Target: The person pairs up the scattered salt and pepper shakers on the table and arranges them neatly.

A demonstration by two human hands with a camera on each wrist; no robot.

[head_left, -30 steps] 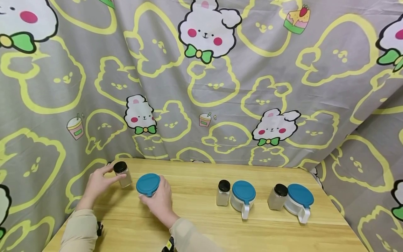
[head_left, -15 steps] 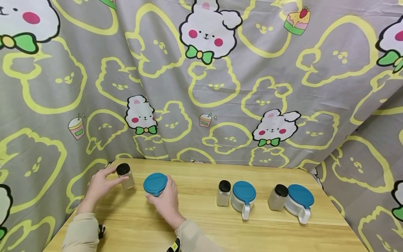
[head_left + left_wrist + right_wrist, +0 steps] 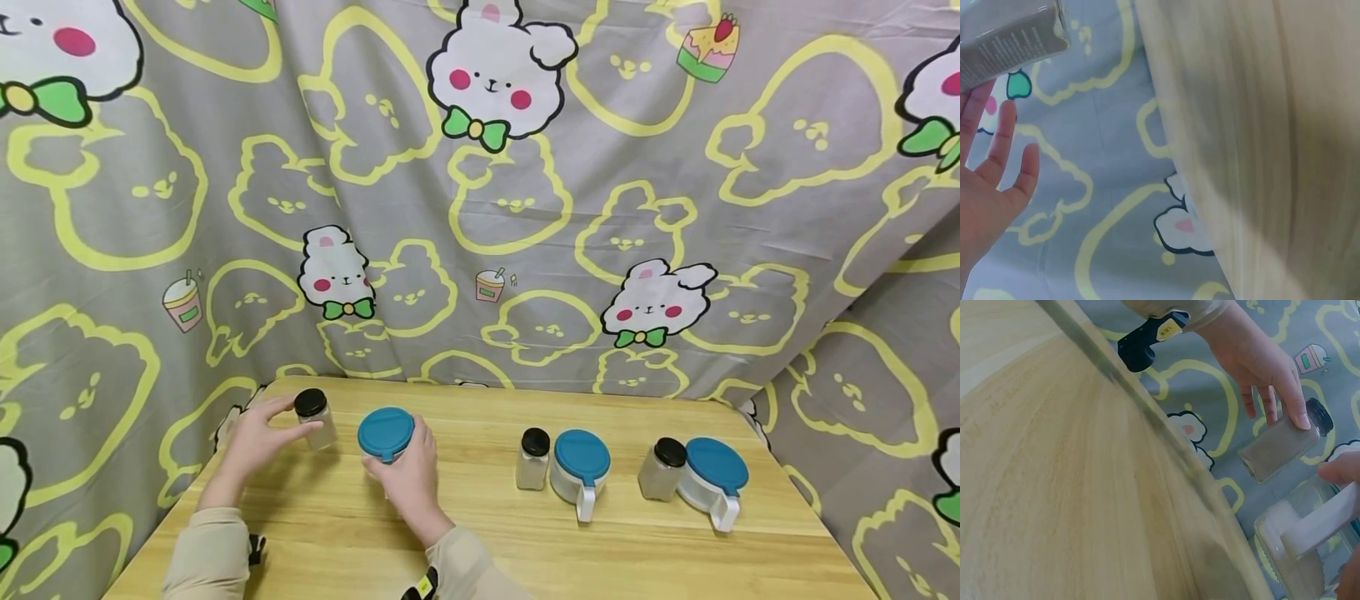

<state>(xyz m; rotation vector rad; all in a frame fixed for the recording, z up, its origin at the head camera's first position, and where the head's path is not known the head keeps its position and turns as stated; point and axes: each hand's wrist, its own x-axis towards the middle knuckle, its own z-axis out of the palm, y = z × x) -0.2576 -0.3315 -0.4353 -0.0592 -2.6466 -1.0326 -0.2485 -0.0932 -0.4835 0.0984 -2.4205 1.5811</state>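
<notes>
On the left of the head view, my left hand (image 3: 255, 437) pinches a clear spice jar (image 3: 322, 435) with a black lid, thumb on the near side. Its greyish-brown contents and printed label show in the left wrist view, where the jar (image 3: 1010, 44) lies across the fingers and the lower fingers are spread free. Just right of it, my right hand (image 3: 412, 475) grips a seasoning pot (image 3: 386, 433) with a blue lid. From the right wrist, this pot (image 3: 1294, 562) shows clear walls, pale contents and a white handle (image 3: 1325, 519) between the fingers. Both containers look raised off the table.
Toward the right of the wooden table (image 3: 600, 558) stand a black-lidded jar (image 3: 532, 462) beside a blue-lidded pot (image 3: 580, 462), then another such jar (image 3: 660, 471) beside another pot (image 3: 712, 475). A patterned curtain (image 3: 465, 208) hangs behind the table and along its sides.
Both hands have moved to the right together, carrying the spice jar and the seasoning pot. The two pairs on the right have stayed in place.
</notes>
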